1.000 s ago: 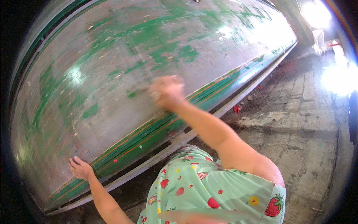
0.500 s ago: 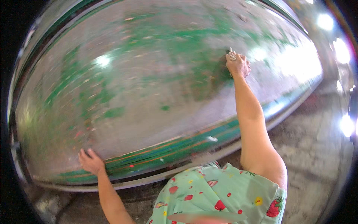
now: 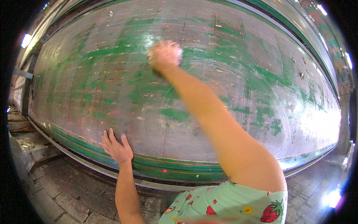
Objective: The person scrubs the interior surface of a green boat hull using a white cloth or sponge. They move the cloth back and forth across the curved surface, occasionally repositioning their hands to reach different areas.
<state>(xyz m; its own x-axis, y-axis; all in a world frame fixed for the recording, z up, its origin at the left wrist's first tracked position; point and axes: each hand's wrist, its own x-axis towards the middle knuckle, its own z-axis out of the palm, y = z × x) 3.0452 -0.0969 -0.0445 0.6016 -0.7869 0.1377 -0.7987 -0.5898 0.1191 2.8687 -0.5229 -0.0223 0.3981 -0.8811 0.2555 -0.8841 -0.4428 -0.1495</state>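
My right hand point(image 3: 164, 58) is closed over a pale, crumpled wad point(image 3: 178, 52), pressed on the far middle of a long table point(image 3: 156, 138). Motion blurs the hand, and most of the wad is hidden under the fingers, so its kind does not show. Curved streaks sweep across the surface to the right of my outstretched right arm. Close to the table's near edge, my left hand point(image 3: 118, 148) lies flat with its fingers spread, holding nothing. Worn green paint and grey patches cover the tabletop.
Small coloured specks and flakes dot the table, with small lumps point(image 3: 302, 75) at the far right. A green and orange striped band point(image 3: 179, 167) follows the near edge. Paved floor point(image 3: 71, 198) lies below, and a metal frame point(image 3: 26, 87) stands at the left end.
My right hand has swept left across the table with the wad. The view has shifted, and my left hand still rests near the front edge with its fingers spread.
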